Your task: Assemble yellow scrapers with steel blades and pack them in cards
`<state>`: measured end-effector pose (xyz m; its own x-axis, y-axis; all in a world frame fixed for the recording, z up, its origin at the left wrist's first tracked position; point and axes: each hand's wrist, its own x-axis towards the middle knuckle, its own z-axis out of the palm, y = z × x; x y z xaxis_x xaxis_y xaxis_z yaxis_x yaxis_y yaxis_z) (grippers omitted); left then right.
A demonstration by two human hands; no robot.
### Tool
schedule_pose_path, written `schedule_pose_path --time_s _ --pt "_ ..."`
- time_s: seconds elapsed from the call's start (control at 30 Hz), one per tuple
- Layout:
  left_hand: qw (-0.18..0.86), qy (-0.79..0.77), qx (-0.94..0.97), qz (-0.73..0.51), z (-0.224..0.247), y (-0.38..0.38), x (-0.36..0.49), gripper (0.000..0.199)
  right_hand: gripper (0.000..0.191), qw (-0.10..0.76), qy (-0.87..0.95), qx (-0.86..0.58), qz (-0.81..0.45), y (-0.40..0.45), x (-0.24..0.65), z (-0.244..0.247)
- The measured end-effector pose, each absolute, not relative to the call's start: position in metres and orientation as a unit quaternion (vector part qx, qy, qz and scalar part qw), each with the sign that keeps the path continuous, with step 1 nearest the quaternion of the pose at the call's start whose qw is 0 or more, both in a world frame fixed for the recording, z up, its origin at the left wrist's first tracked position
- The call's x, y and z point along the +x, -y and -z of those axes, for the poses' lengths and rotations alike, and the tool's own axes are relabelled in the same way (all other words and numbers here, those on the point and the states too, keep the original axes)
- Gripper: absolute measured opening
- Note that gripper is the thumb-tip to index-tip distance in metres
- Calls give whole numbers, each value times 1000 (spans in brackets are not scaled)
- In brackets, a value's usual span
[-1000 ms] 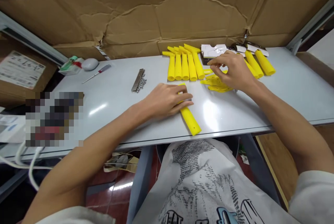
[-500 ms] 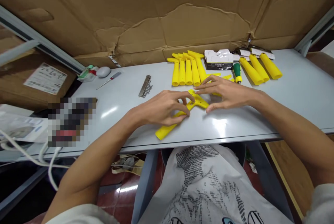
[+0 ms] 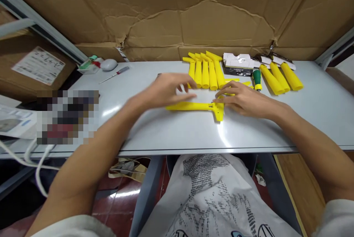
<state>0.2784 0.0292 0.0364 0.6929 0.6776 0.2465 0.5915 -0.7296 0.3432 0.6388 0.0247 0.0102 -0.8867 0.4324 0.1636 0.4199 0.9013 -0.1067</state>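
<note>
A yellow plastic handle with a forked, T-shaped head lies nearly level across the table, its head pointing right. The fingers of my right hand grip the upper arm of that head, and they cover part of it. My left hand is slightly blurred over the handle's shaft, fingers apart and curved with nothing between them. Behind my hands stands a row of several similar yellow handles. More small yellow pieces lie partly hidden behind my right hand.
Right of the row are a white and black box, a green and yellow screwdriver and yellow handles fitted with wide heads. At left lie a thin screwdriver, a grey mouse and white cables. Cardboard backs the table.
The yellow handle has turned from slanting to nearly level. My left hand has come off it and moved up and left, now hiding most of the metal strip and screws. My right fingers have closed on the head.
</note>
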Motion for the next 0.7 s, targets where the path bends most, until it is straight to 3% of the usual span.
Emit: schedule_pose_path --time_s 0.13,0.2,0.27,0.43,0.7 --pt "65 -527 835 -146 -53 -70 215 91 52 116 956 -267 -24 -26 641 -16" --pt "105 -575 807 -84 -53 -85 188 103 48 141 952 -271 -36 -25 640 -19" --pt "113 -603 788 -45 -50 -92 173 96 43 161 950 -262 -44 -26 641 -18" --pt "102 -684 717 -88 -29 -102 169 44 38 180 949 -253 -45 -31 641 -10" --pt "157 -681 696 -166 5 -130 157 44 42 175 942 -283 -41 -29 638 -17"
